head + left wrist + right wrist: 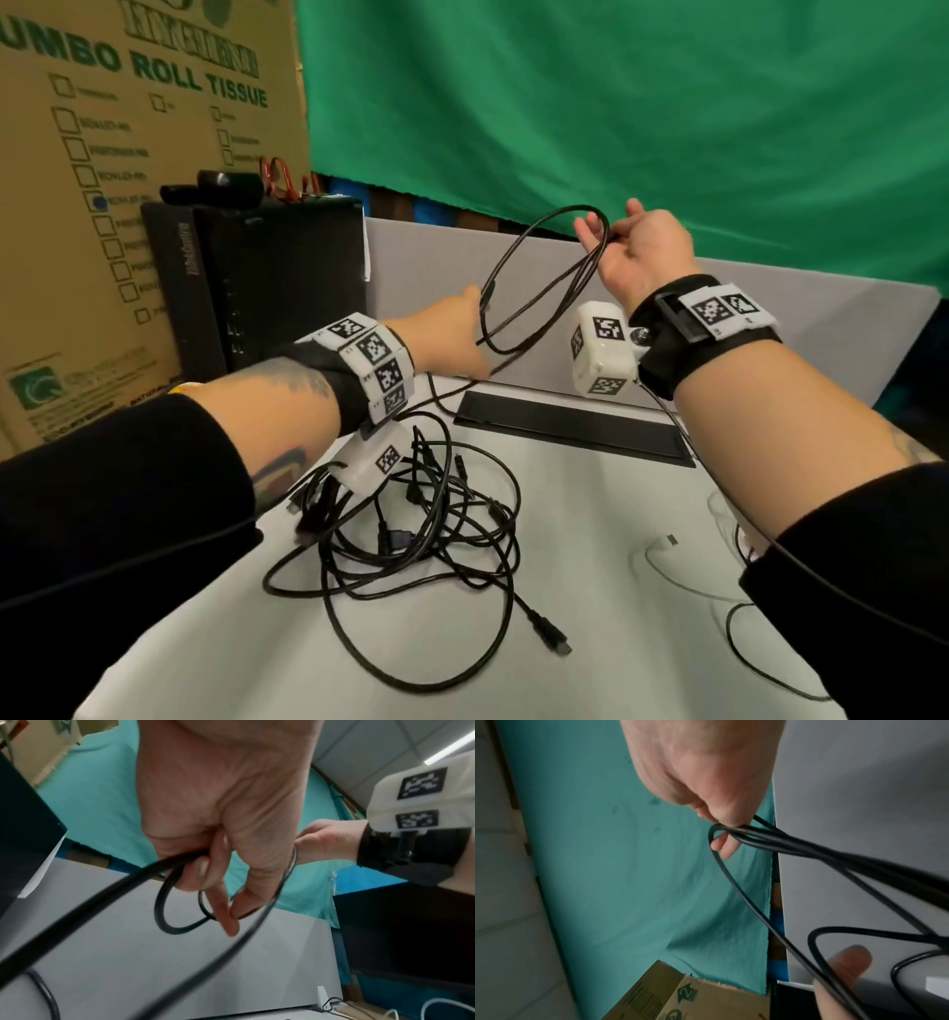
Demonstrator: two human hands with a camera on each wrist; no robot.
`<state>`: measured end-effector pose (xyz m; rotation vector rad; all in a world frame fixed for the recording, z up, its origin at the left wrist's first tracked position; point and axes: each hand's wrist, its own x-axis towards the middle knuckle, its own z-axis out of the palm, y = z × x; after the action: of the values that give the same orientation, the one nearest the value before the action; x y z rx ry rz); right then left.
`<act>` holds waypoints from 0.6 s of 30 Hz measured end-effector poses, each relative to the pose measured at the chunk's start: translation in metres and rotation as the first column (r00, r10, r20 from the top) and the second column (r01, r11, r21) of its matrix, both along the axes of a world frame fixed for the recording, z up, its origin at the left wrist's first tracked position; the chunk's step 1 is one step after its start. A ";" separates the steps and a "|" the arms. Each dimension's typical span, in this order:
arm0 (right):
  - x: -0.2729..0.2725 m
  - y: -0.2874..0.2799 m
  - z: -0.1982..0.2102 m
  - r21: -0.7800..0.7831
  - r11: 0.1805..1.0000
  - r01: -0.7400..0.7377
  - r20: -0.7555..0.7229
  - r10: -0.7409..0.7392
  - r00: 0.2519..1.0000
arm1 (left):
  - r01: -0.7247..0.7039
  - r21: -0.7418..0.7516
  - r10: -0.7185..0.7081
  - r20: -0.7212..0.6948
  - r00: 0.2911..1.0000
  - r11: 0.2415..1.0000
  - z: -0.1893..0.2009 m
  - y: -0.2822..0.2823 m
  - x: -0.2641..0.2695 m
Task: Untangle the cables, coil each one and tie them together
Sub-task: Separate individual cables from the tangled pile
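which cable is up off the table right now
The black cable looped between the left hand and right hand; the others lie tangled on the table.

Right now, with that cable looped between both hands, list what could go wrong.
1. The black cable trails from the left hand down toward the tangled pile; pulling further may drag or tighten the tangle.
2. The right hand holds several loops loosely near its fingers; they could slip and uncoil.
3. The loose white cable near the right forearm could get swept off the table.
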<state>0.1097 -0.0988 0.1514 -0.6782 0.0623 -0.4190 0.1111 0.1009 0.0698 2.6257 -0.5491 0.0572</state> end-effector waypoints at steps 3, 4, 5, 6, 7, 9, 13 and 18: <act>0.004 -0.014 -0.007 -0.001 1.000 0.013 -0.018 -0.013 1.000 | 0.050 -0.093 -0.059 -0.099 0.993 0.994 -0.002 0.002 0.006; 0.005 -0.018 -0.010 0.006 1.000 0.017 -0.028 -0.017 0.999 | 0.076 -0.107 -0.091 -0.138 0.986 0.991 -0.001 0.003 0.007; 0.006 -0.022 -0.013 0.019 1.000 0.018 -0.038 -0.017 0.999 | 0.104 -0.105 -0.121 -0.172 0.978 0.989 0.000 0.003 0.008; 0.008 -0.025 -0.015 0.036 0.999 0.020 -0.050 -0.018 0.999 | 0.137 -0.088 -0.152 -0.196 0.969 0.987 0.000 0.002 0.007; 0.011 -0.028 -0.018 0.056 0.998 0.026 -0.064 -0.023 0.998 | 0.167 -0.055 -0.175 -0.203 0.963 0.984 -0.002 0.001 0.008; 0.016 -0.035 -0.020 0.118 0.991 0.057 -0.088 -0.047 0.995 | 0.206 0.035 -0.197 -0.169 0.966 0.978 -0.014 -0.001 0.011; 0.026 -0.053 -0.025 0.330 0.940 0.082 -0.126 -0.043 0.991 | 0.190 0.255 -0.217 0.082 0.973 0.948 -0.059 0.000 0.026; 0.039 -0.068 -0.042 0.397 0.913 0.097 -0.126 -0.051 0.991 | 0.043 0.476 -0.194 0.273 0.942 0.878 -0.085 -0.001 0.056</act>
<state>0.1490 -0.1664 0.1093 -0.2905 0.2760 -0.4246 0.1674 0.1003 -0.0157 3.0633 -0.9373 0.3521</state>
